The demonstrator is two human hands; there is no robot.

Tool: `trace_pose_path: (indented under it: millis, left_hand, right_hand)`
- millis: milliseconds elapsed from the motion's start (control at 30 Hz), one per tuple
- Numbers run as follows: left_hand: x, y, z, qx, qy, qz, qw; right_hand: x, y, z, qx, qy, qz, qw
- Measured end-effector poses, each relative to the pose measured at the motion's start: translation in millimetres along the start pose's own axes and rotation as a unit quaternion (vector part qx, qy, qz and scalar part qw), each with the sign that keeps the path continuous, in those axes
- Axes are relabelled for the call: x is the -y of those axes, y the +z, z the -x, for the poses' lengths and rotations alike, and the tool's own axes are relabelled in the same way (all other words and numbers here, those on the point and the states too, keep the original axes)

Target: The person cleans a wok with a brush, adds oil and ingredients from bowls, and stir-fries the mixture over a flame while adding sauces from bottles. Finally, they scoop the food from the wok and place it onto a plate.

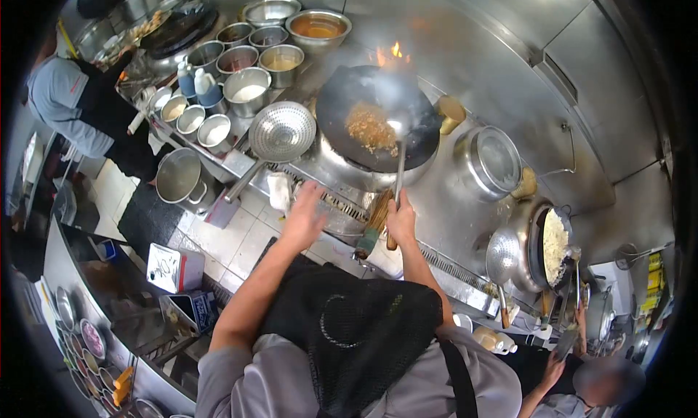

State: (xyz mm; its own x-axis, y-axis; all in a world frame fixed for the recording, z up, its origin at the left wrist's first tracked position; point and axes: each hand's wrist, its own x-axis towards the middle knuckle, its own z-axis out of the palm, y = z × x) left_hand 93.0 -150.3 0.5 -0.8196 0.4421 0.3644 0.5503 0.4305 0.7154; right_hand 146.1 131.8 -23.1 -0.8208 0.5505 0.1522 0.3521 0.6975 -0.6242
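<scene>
My right hand (pixel 401 219) is closed around the handle of a wok ladle (pixel 400 169), its bowl inside the large black wok (pixel 338 113). Browned, crumbly food (pixel 369 126) lies in the wok beside the ladle's bowl. Steam rises there, and flames (pixel 392 52) show behind the far rim. With fingers stretched out and slightly blurred, my left hand (pixel 304 218) is over the front edge of the range, holding nothing visible. Just left of it lies a folded white cloth (pixel 279 191). A bamboo brush (pixel 378 213) stands beside my right hand.
A perforated strainer (pixel 282 131) rests left of the wok, near several metal seasoning pots (pixel 247 91). At right stand a metal pot (pixel 488 163) and a second wok with pale food (pixel 555 247). One person works at far left, another at lower right.
</scene>
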Motion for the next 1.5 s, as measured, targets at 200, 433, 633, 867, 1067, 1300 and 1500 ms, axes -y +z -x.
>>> trace_pose_path:
  millis: [200, 433, 633, 867, 1067, 1300, 1500]
  left_hand:
    - [1.8, 82.4, -88.6, 0.164, 0.037, -0.196, 0.966]
    - [10.1, 89.5, -92.2, 0.168, 0.043, -0.292, 0.941]
    - [13.9, 77.7, -87.2, 0.174, 0.059, -0.257, 0.949]
    - [40.4, -23.3, -51.6, 0.005, -0.062, -0.039, 0.997]
    - [174.5, -157.2, -109.4, -0.319, -0.186, -0.028, 0.929]
    - [329.9, -197.7, -207.0, -0.326, -0.23, -0.155, 0.904]
    - [341.2, -213.9, -228.9, -0.302, -0.332, -0.165, 0.878]
  right_hand:
    - [-16.8, -24.1, -30.9, 0.086, 0.062, -0.14, 0.984]
    - [14.8, -45.3, -117.6, 0.206, 0.077, -0.079, 0.972]
    - [-65.6, -104.2, -90.4, 0.232, -0.121, 0.171, 0.95]
    - [-91.8, -173.4, -26.6, 0.082, -0.136, 0.259, 0.953]
    - [84.4, -34.1, -66.1, 0.152, -0.065, -0.091, 0.982]
    - [356.5, 128.7, -175.2, 0.409, -0.016, -0.299, 0.862]
    - [487.5, 255.4, -237.2, 0.459, -0.087, -0.201, 0.861]
